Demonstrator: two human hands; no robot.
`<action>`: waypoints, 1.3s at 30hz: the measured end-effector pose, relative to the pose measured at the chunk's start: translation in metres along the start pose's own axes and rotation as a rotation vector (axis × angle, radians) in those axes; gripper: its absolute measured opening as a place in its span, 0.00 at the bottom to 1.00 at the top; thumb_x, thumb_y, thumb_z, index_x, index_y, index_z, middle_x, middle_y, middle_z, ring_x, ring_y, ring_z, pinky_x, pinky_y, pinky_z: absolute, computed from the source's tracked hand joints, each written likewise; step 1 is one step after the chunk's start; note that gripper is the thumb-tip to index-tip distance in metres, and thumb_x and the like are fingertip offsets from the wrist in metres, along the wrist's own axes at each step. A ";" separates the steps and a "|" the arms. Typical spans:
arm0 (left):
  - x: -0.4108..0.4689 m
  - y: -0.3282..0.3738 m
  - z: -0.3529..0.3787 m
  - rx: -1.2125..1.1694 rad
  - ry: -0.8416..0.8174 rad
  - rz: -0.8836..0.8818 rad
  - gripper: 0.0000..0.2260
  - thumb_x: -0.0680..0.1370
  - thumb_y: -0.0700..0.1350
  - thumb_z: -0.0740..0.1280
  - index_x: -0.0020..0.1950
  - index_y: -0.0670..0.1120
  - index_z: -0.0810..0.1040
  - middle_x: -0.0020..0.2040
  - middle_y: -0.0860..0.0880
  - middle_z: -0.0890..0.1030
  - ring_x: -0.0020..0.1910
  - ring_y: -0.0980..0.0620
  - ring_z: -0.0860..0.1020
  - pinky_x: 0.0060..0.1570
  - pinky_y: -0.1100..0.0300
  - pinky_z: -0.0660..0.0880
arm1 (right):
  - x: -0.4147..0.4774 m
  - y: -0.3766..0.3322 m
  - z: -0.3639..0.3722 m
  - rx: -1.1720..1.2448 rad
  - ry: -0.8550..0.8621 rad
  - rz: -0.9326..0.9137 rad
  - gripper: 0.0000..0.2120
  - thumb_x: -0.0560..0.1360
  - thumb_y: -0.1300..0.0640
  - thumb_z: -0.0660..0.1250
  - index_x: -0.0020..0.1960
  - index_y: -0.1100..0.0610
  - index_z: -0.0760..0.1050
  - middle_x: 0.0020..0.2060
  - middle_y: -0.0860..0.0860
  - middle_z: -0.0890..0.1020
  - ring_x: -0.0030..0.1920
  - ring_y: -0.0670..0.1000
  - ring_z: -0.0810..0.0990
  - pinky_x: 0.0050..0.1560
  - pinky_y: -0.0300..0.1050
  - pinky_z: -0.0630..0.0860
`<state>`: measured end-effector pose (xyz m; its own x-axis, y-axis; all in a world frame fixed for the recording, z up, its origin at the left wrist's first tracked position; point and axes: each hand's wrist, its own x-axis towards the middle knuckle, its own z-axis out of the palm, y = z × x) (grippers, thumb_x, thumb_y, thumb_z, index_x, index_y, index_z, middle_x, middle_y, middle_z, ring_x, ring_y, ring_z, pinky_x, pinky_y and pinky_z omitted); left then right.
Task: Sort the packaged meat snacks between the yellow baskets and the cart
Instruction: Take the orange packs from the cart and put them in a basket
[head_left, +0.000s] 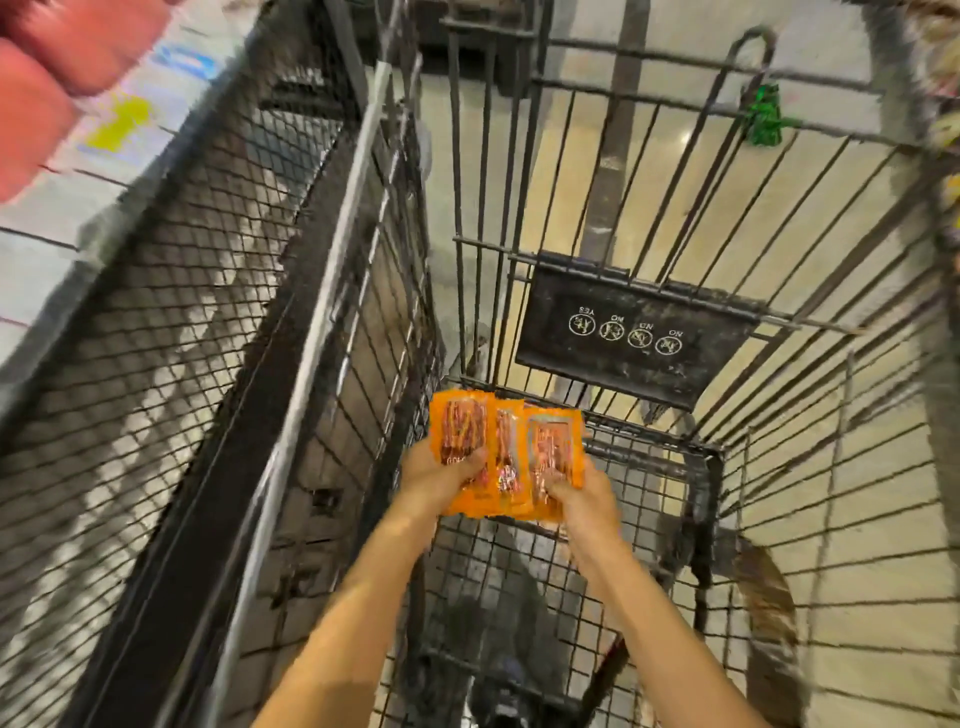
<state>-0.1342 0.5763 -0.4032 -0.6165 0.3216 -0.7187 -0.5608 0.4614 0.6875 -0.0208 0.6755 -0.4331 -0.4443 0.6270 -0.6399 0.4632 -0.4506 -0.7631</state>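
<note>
Orange film packets (506, 441): three visible, fanned side by side, with clear windows showing reddish strips. They are held in the air inside the cart (709, 457), just below the black pictogram flap (634, 332), and touch nothing but the hands.

Left hand (441, 480): grip pinching the lower left of the fan, thumb across the front face.
Right hand (582, 501): grip pinching the lower right edge, fingers curled over the front packet.

Handling (judged): light, thin and flexible. The glossy film is probably slippery, so fanned packets may slide over one another. Best taken at the sealed edges, or squared into a stack and squeezed flat. The contents do not look fragile.

Surroundings: below the flap is the cart's wire-grid floor, with a dark blurred shape that I cannot identify. Left of the flap is a black mesh panel (182, 312). Beyond the flap, pale tiled floor (667, 176) shows through the bars. Above and right of the flap, a green item (763, 119) hangs on the top rail. Far upper left of the flap are red packs (47, 78). No yellow baskets are in view, and the frame edges are motion-blurred.
</note>
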 end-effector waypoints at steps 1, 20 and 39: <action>-0.014 0.003 -0.005 0.003 0.005 0.016 0.14 0.72 0.38 0.72 0.57 0.43 0.78 0.56 0.40 0.81 0.56 0.42 0.79 0.61 0.44 0.73 | -0.011 -0.009 -0.004 -0.003 0.010 -0.009 0.11 0.77 0.64 0.64 0.50 0.49 0.76 0.44 0.46 0.83 0.44 0.43 0.81 0.41 0.37 0.77; -0.353 0.084 -0.186 -0.359 0.141 0.466 0.06 0.72 0.46 0.71 0.48 0.49 0.83 0.46 0.47 0.86 0.45 0.48 0.84 0.50 0.50 0.80 | -0.354 -0.191 0.051 0.053 -0.462 -0.368 0.13 0.78 0.65 0.60 0.59 0.55 0.76 0.51 0.53 0.84 0.53 0.51 0.82 0.52 0.47 0.79; -0.592 -0.049 -0.449 -0.375 1.049 0.371 0.04 0.72 0.38 0.71 0.41 0.47 0.80 0.31 0.55 0.83 0.28 0.61 0.79 0.28 0.67 0.75 | -0.570 -0.162 0.299 -0.694 -1.257 -0.674 0.11 0.73 0.70 0.64 0.49 0.57 0.77 0.42 0.55 0.83 0.41 0.51 0.80 0.42 0.47 0.74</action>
<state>0.0107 -0.0080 0.0353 -0.8317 -0.5345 -0.1503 -0.2707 0.1539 0.9503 -0.0717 0.2017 0.0281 -0.8655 -0.4787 -0.1472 0.0162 0.2671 -0.9635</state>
